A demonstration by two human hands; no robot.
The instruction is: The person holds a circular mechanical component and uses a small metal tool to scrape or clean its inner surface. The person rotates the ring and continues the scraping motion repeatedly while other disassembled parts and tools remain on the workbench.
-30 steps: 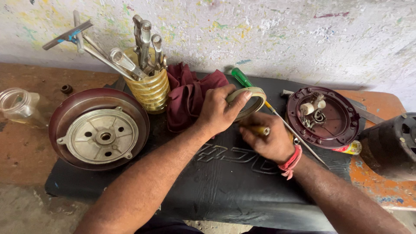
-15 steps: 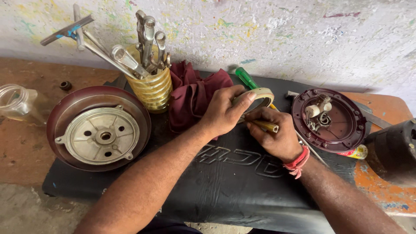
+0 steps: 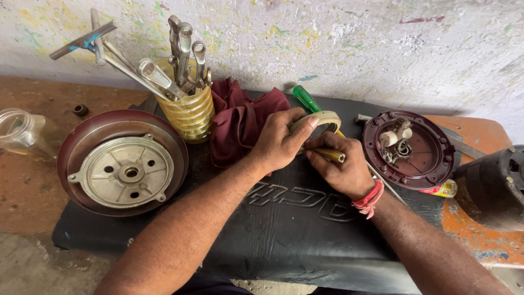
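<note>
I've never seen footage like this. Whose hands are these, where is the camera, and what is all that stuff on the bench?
There is no machine here: a person works with bare hands, and the camera sits on their head, looking down. The left hand holds a roll of tape. The right hand, with a red wristband, grips a thin brass-coloured rod. Both rest over a black mat on an orange bench. On the mat lie a maroon cover with a grey metal hub, a yellow holder of spanners, a maroon cloth, a green-handled screwdriver and a smaller maroon cover with small parts inside. A glass jar stands at far left, a black housing at far right.
</note>
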